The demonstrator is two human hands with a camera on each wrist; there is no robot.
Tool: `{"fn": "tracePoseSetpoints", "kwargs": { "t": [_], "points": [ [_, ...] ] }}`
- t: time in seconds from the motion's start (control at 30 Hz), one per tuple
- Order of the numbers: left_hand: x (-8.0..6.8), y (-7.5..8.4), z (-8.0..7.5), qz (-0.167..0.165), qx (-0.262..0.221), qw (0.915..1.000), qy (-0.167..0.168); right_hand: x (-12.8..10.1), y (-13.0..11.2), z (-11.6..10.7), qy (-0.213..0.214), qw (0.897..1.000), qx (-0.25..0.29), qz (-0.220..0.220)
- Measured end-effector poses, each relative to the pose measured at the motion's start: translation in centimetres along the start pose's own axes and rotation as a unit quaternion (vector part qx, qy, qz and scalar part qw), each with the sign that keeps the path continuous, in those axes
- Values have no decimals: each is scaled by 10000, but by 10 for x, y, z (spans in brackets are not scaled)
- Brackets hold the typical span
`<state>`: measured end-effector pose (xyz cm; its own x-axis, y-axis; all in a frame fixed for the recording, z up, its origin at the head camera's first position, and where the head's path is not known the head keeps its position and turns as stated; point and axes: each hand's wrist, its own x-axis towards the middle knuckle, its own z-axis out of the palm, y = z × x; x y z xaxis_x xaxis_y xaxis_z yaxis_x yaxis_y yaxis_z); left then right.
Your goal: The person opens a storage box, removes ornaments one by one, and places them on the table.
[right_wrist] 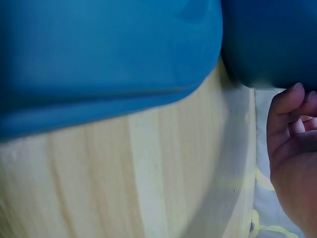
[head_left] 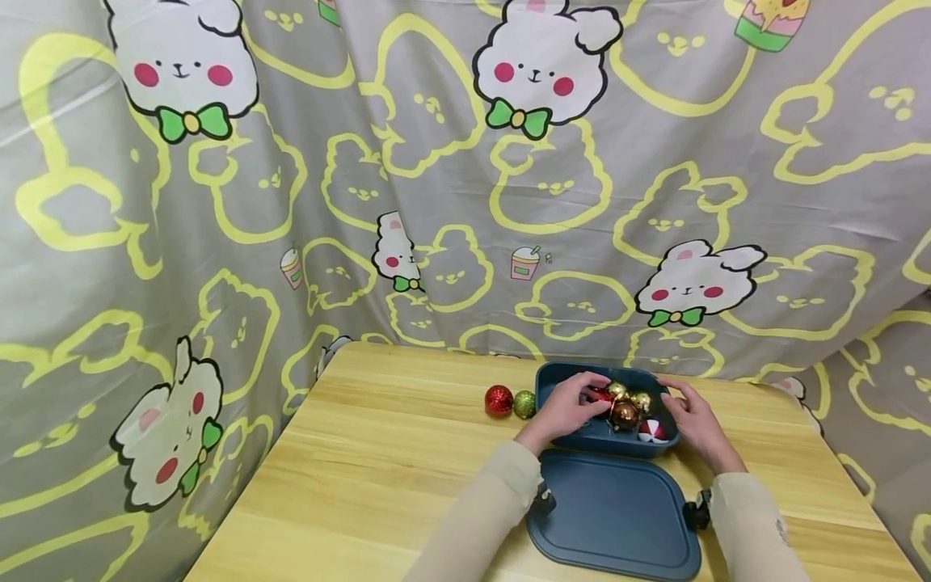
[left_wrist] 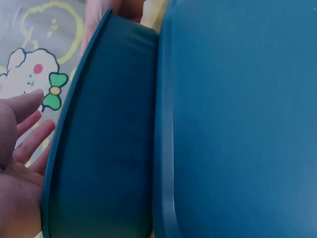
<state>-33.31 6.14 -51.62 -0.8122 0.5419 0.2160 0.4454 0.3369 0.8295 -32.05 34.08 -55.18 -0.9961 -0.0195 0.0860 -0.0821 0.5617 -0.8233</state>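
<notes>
A dark blue rectangular box (head_left: 611,440) holds several Christmas baubles: a red bauble (head_left: 600,394), gold baubles (head_left: 642,402), a brown bauble (head_left: 624,415) and a red-and-white bauble (head_left: 652,430). My left hand (head_left: 570,406) reaches over the box's left side, its thumb and fingers apart around the red bauble. Spread fingers (left_wrist: 34,141) with no visible curl round anything appear in the left wrist view. At the box's right end, my right hand (head_left: 694,416) touches the rim. Bent fingers (right_wrist: 287,101) meet the box in the right wrist view; their grip is partly hidden.
Left of the box lie a glittery red bauble (head_left: 499,401) and a green bauble (head_left: 525,404). A blue lid (head_left: 611,513) rests flat in front of the box, beneath the forearms. Behind the wooden table (head_left: 364,461) hangs a patterned curtain (head_left: 451,202).
</notes>
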Motion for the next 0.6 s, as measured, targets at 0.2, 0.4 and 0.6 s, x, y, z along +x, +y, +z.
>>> {"fn": "tracePoseSetpoints", "kwargs": {
  "t": [0.2,0.4,0.6],
  "points": [
    [5,3,12,-1,2,9999,-139,2,2,0,-19,10000,19,50],
    [13,4,22,-93,519,9983,-240,3,1,1,-18,10000,-11,86],
    [25,4,27,-289,1287,9908,-316,2,-1,0,41,10000,-2,87]
  ]
}}
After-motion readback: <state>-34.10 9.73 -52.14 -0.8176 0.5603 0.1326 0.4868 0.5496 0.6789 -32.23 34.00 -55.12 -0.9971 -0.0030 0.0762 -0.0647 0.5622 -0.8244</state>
